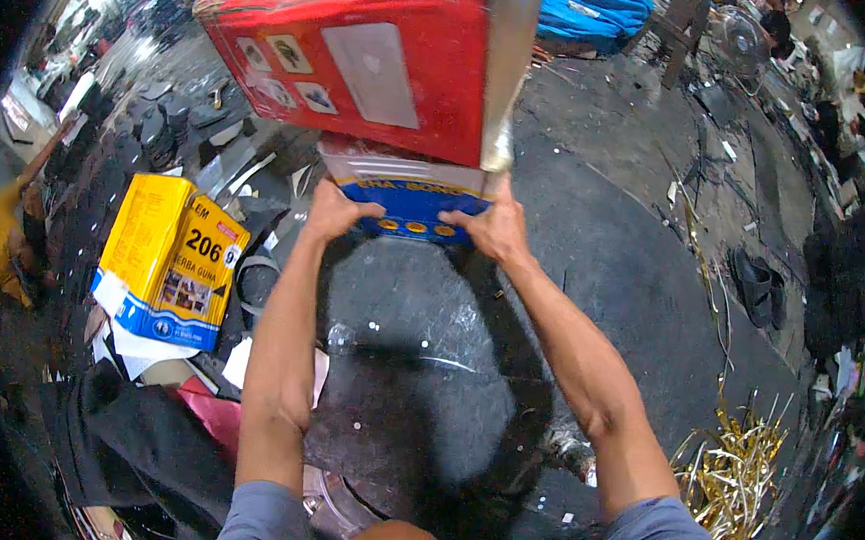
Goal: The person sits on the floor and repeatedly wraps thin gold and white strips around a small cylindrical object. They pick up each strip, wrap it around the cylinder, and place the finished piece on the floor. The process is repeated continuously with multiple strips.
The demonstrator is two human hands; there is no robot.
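Both my arms reach forward to a blue and white tin (420, 207). My left hand (337, 210) grips its left side, thumb across the near face. On the opposite side my right hand (494, 226) clasps it the same way. A large red box (366, 75) with small pictures and a pale panel sits above the tin, seemingly stacked on it; the contact between them is partly hidden. The tin's underside and my fingers behind it are out of sight.
A yellow and blue square can (174, 262) stands to the left among paper scraps and dark offcuts. A gold tinsel-like heap (732, 482) lies at the lower right. Dark sandals (755, 288) are on the right, a blue tarp-like bundle (591, 12) and a fan (740, 39) at the back.
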